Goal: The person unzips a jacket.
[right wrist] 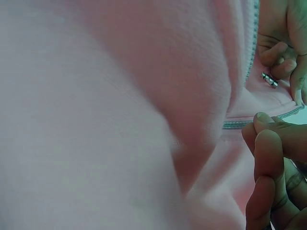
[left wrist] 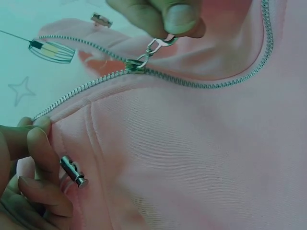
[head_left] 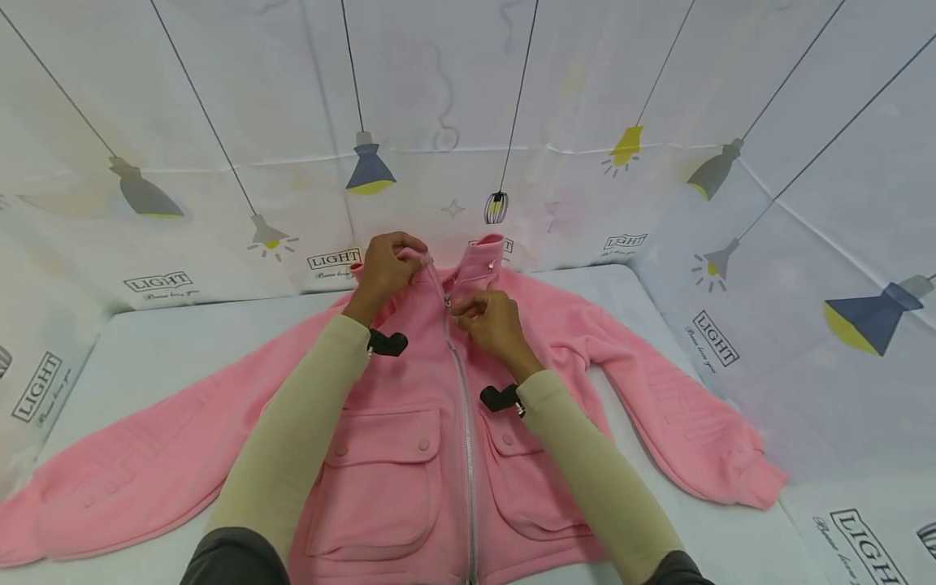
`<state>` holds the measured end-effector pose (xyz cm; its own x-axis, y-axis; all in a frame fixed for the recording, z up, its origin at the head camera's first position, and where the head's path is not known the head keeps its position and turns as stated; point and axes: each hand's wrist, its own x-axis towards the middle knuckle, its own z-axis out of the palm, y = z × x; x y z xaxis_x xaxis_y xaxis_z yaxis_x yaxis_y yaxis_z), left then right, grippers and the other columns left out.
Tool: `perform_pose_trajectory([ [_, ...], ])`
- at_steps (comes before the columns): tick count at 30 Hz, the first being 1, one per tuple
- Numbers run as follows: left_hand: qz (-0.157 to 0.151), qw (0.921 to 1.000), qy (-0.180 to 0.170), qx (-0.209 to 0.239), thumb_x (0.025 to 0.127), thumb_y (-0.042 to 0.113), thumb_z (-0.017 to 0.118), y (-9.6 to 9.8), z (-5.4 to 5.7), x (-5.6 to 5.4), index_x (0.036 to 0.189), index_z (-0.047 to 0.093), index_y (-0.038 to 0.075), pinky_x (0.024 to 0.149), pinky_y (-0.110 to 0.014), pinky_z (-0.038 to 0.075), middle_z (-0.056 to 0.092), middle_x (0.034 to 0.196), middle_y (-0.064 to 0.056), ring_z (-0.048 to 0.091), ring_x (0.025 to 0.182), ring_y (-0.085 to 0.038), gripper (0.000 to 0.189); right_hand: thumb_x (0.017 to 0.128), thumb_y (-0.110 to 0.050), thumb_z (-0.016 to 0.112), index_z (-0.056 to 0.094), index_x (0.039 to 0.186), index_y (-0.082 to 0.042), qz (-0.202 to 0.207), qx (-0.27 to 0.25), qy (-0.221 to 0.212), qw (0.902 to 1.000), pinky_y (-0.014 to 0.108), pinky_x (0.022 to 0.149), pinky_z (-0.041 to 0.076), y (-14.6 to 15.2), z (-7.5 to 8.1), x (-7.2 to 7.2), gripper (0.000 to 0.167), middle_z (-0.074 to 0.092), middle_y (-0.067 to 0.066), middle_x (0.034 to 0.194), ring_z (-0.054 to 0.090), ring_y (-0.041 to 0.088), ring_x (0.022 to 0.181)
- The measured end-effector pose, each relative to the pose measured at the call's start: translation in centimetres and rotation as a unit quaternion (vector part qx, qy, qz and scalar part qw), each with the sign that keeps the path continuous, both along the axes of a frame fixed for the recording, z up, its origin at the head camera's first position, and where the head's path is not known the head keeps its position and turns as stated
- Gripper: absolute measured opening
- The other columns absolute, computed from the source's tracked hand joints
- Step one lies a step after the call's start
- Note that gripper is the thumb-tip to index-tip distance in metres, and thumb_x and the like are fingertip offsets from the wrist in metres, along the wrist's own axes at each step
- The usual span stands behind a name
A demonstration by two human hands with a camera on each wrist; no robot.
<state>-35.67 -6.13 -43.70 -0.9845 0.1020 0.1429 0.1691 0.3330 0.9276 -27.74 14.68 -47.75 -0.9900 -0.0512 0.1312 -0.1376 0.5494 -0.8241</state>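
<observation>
A pink jacket (head_left: pixel 395 508) lies spread front side up, its metal zipper (head_left: pixel 468 439) running down the middle. My left hand (head_left: pixel 391 264) pinches the zipper edge of the collar at the left side, lifting it a little. With thumb and fingers, my right hand (head_left: pixel 491 321) pinches the zipper pull (left wrist: pixel 156 45), which hangs from the slider (left wrist: pixel 135 66) near the neck. Below the slider the teeth are joined; above it the two rows spread apart. A small metal cylinder (left wrist: pixel 73 171) sits on the collar beside my left fingers. In the right wrist view, my right fingertips hide the pull.
Both sleeves stretch outward, the left one (head_left: pixel 146 463) to the frame edge and the right one (head_left: pixel 680 414) bent downward. Two flap pockets sit on the front, one (head_left: pixel 380 487) on each side. A lamp-printed sheet (head_left: pixel 453 97) rises behind the white table surface (head_left: pixel 197 333).
</observation>
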Motion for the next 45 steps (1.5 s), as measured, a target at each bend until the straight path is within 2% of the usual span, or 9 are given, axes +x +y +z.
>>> perform_pose_trajectory([
  [6,0.013,0.9998,-0.008,0.014,0.095,0.008,0.078,-0.2,0.1,0.0,0.108,0.078,0.006,0.061,-0.02,0.052,0.076,0.108,-0.015,0.063,0.078,-0.013,0.013,0.09,-0.012,0.084,0.085,0.093,-0.016,0.009,-0.004,0.005,0.9999,0.03,0.059,0.058,0.0,-0.1,0.4,0.006,0.08,0.0,0.08,0.073,0.014,0.065],
  [14,0.023,0.9977,-0.032,0.056,0.097,0.005,0.075,-0.4,0.0,-0.2,0.111,0.075,0.004,0.059,-0.021,0.054,0.073,0.1,-0.014,0.062,0.067,-0.018,0.014,0.09,-0.016,0.083,0.085,0.093,-0.018,0.006,0.018,-0.002,0.9998,0.026,0.059,0.052,0.1,0.0,1.0,0.004,0.079,-0.002,0.081,0.072,0.012,0.072],
  [18,0.021,0.9973,-0.031,0.064,0.098,0.005,0.075,-0.5,0.1,-0.1,0.112,0.075,0.003,0.061,-0.023,0.056,0.073,0.103,-0.016,0.063,0.068,-0.021,0.015,0.089,-0.014,0.084,0.084,0.089,-0.02,0.002,0.015,-0.002,0.9999,0.027,0.059,0.05,0.1,0.1,1.3,0.005,0.079,-0.002,0.08,0.072,0.012,0.073],
  [24,0.024,0.9962,-0.04,0.073,0.098,0.007,0.075,-0.6,0.2,-0.1,0.114,0.074,0.003,0.062,-0.022,0.056,0.073,0.108,-0.017,0.064,0.07,-0.02,0.016,0.09,-0.014,0.084,0.084,0.087,-0.019,0.003,0.015,-0.002,0.9999,0.027,0.057,0.052,0.2,0.1,1.7,0.006,0.078,-0.003,0.079,0.071,0.012,0.071],
  [31,0.035,0.9955,-0.028,0.084,0.097,0.007,0.077,-0.9,0.0,-0.3,0.112,0.075,0.003,0.057,-0.02,0.053,0.074,0.096,-0.014,0.062,0.061,-0.017,0.016,0.091,-0.014,0.083,0.084,0.089,-0.019,0.012,0.012,-0.011,0.9998,0.028,0.054,0.05,0.5,0.2,2.4,0.005,0.078,-0.003,0.079,0.069,0.013,0.066],
  [40,0.043,0.9946,-0.038,0.087,0.098,0.009,0.077,-1.1,-0.1,-0.5,0.112,0.075,0.005,0.059,-0.025,0.055,0.073,0.092,-0.007,0.062,0.061,-0.017,0.015,0.092,-0.014,0.082,0.085,0.092,-0.016,0.013,-0.001,-0.025,0.9996,0.026,0.053,0.048,0.7,0.5,3.4,0.003,0.078,-0.002,0.08,0.068,0.013,0.065],
  [45,0.046,0.9932,-0.042,0.099,0.097,0.008,0.077,-1.1,-0.1,-0.7,0.111,0.075,0.004,0.057,-0.023,0.054,0.074,0.09,-0.005,0.061,0.059,-0.016,0.015,0.09,-0.01,0.082,0.085,0.09,-0.016,0.012,-0.019,-0.036,0.9991,0.025,0.051,0.048,0.8,0.6,3.9,0.007,0.078,-0.001,0.077,0.067,0.014,0.058],
])
